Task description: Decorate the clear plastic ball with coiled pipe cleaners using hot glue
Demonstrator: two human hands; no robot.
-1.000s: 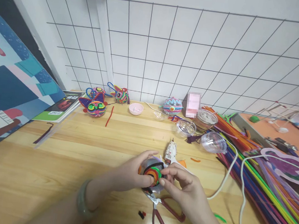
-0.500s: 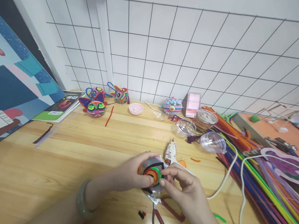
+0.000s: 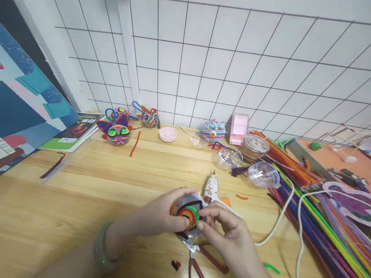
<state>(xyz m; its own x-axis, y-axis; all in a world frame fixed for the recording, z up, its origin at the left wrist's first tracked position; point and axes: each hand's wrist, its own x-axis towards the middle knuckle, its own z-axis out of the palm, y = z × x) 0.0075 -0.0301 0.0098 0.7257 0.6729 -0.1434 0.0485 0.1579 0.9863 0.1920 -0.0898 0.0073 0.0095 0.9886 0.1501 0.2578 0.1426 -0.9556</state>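
Observation:
My left hand wraps round a clear plastic ball, its thumb pressing on a coil of orange, red and green pipe cleaner. A black pipe cleaner curves round that coil on the ball's surface. With thumb and forefinger, my right hand pinches the green pipe cleaner at the coil's right edge. Below the ball lie scissors with dark red handles, their blades partly covered. A white glue gun rests just beyond my hands. Part of the ball is hidden by my fingers.
Bundles of pipe cleaners fill the right side, with a white cord looping beside them. Clear plastic cups stand behind. Decorated balls, a pink bowl and a magazine sit towards the wall.
The view has shifted very slightly. Both hands keep the same hold on the ball and the green pipe cleaner, with hardly any visible movement.

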